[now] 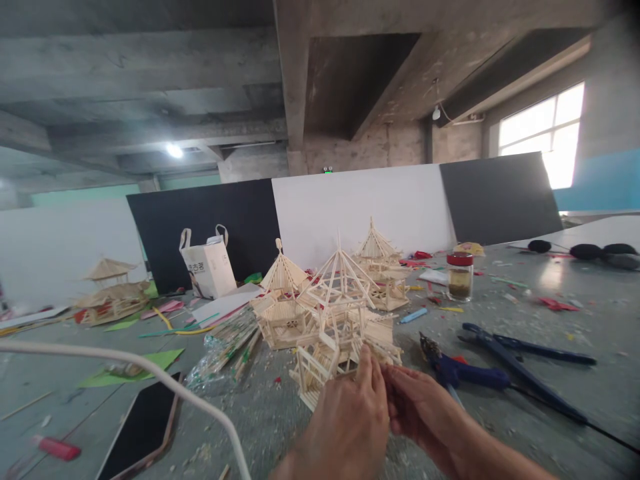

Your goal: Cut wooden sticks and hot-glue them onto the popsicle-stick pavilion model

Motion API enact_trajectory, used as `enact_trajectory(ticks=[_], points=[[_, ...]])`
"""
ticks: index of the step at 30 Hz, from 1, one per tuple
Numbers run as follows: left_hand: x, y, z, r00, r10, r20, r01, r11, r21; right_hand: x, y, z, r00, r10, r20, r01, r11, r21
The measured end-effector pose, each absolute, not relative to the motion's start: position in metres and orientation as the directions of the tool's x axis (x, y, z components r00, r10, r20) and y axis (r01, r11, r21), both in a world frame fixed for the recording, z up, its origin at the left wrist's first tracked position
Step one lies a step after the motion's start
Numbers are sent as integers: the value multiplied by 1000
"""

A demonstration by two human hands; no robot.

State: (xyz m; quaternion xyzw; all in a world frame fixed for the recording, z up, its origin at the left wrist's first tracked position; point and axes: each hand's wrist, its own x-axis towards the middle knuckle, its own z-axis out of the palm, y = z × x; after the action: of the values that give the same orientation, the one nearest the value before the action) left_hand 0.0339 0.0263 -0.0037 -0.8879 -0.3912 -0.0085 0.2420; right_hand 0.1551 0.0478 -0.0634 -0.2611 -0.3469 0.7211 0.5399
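Observation:
A half-framed pavilion model (345, 320) of thin wooden sticks stands on the table in front of me, its upper roof only bare ribs. My left hand (350, 413) is closed at its near right edge, fingers pressed together against the sticks. Right beside it, my right hand (425, 407) pinches at the same edge; whatever is between those fingertips is hidden. Behind the model are finished stick pavilions, one to the left (280, 300) and one to the right (377, 257). A blue-handled glue gun (470, 375) lies to the right of my hands.
Blue-handled pliers (520, 373) and a red-lidded jar (460, 277) are at the right. Bundled sticks in plastic (235, 347), a phone (143, 427), a white cable (200, 400) and a paper bag (207, 267) are at the left. Scraps litter the table.

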Motion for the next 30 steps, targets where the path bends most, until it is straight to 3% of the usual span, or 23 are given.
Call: enact_trajectory(ticks=[12,16,23,30], points=[[32,28,-14,718,620,316,690,-580,-433,157,49,-63,-296,955,0,-589,-183,-787],[30,25,-5,701,643,308,711,-596,-372,160,46,-61,-282,959,-19,-582,-186,-792],[17,19,30,657,675,334,745,-650,-152,164,42,-55,-209,972,-108,-545,-208,-812],[16,29,21,664,700,265,745,-650,-151,162,46,-56,-235,968,-91,-547,-209,-810]])
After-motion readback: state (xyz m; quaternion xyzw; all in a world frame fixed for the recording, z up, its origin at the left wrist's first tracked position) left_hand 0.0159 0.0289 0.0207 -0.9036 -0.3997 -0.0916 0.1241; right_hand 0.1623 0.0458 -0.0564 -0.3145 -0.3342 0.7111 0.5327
